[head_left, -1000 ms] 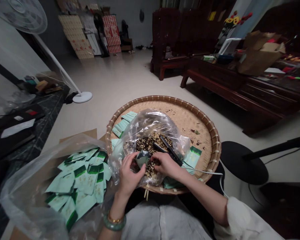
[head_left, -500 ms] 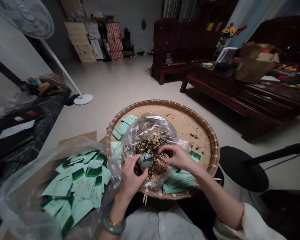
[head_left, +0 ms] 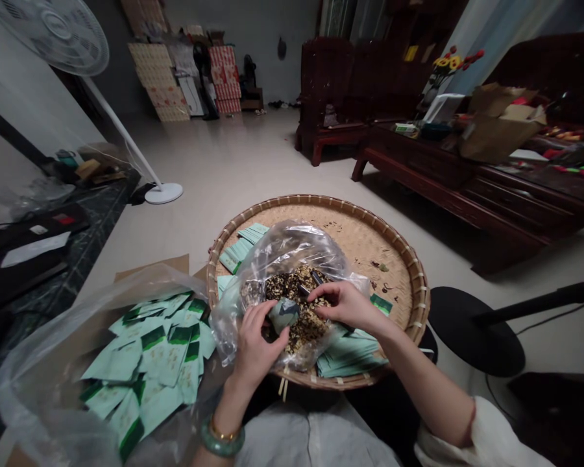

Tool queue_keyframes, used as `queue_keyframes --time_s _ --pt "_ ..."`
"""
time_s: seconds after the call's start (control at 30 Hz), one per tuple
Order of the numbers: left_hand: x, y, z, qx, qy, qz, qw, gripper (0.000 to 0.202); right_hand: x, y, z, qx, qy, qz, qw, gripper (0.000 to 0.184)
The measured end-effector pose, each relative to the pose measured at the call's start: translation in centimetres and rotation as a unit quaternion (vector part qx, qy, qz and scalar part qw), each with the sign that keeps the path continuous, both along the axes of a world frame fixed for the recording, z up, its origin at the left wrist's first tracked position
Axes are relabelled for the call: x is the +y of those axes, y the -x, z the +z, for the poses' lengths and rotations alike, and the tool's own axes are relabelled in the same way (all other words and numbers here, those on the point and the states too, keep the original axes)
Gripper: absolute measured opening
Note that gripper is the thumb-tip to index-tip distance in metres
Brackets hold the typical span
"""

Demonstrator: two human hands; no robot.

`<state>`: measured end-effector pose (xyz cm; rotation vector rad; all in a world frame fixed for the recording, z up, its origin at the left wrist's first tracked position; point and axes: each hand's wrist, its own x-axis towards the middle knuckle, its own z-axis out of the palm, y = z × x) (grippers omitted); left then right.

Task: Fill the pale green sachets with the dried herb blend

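My left hand (head_left: 257,337) holds a small pale green sachet (head_left: 284,314) between thumb and fingers, its dark mouth turned up. Close by on the right, my right hand (head_left: 338,303) has thumb and fingertips pinched around a slim dark metal tool (head_left: 304,290); its exact kind is too small to tell. Both hands are over a clear plastic bag (head_left: 302,240) spread open, holding a loose dark and tan dried mix (head_left: 311,327). The bag rests in a round woven bamboo tray (head_left: 360,227). Stacks of flat green sachets (head_left: 350,355) lie at the tray's near right, and more sachets (head_left: 237,254) at its left.
Left of the tray, a large clear bag (head_left: 43,350) holds many green sachets (head_left: 150,357). A white standing fan (head_left: 163,193) is at the far left. A black round stand base (head_left: 474,331) sits at the right, below a dark wooden table (head_left: 433,175).
The right hand's metal tool shows more clearly, with its tip now nearer the sachet. Both hands stay almost in place, and the left still holds the sachet.
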<state>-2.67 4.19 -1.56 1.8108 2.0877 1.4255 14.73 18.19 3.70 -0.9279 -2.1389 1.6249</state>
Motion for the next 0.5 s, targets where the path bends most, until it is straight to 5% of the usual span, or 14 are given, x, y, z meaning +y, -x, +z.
queue_keyframes --time_s 0.27,0.5 --pt "0.2 -0.3 0.4 0.007 -0.002 -0.013 1.000 0.040 0.6 -0.5 4.2 0.046 0.068 0.126 0.989 0.020" --pt "0.1 -0.7 0.7 0.007 0.013 -0.031 0.999 0.045 0.8 1.6 6.2 -0.082 -0.155 0.234 0.956 0.031"
